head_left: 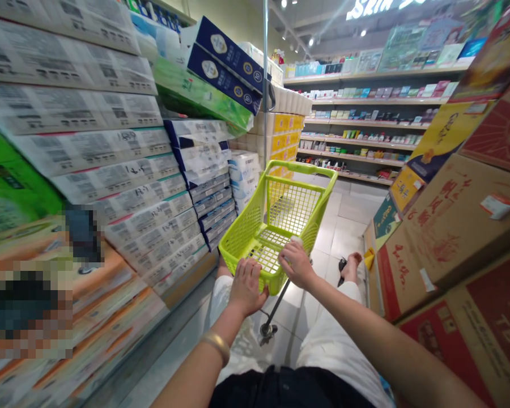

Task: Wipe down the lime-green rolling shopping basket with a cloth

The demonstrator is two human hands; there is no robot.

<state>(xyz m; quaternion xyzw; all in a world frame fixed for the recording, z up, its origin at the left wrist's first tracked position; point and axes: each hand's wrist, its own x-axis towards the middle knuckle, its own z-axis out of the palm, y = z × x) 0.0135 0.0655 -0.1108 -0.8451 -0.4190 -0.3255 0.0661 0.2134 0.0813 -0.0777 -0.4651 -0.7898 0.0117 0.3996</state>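
A lime-green plastic shopping cart [300,168] stands in front of me, its grid sides and floor showing. My left hand [247,288] is closed over the near rim, fingers curled to the inside and thumb to the right. At the near right corner, my right hand [295,262] grips the rim too. By its fingertips is a small whitish piece that I cannot make out. Below the basket, a metal leg with a caster wheel [268,331] shows between my legs. A gold bangle [216,347] circles my left wrist.
Stacked white packs [123,153] line the left, with navy-blue cartons [229,65] on top farther along. Brown and red cardboard boxes [459,226] wall in the right. Shelves of small goods [365,102] stand ahead beyond a tiled floor [327,226]. A thin vertical post [266,85] rises behind the cart.
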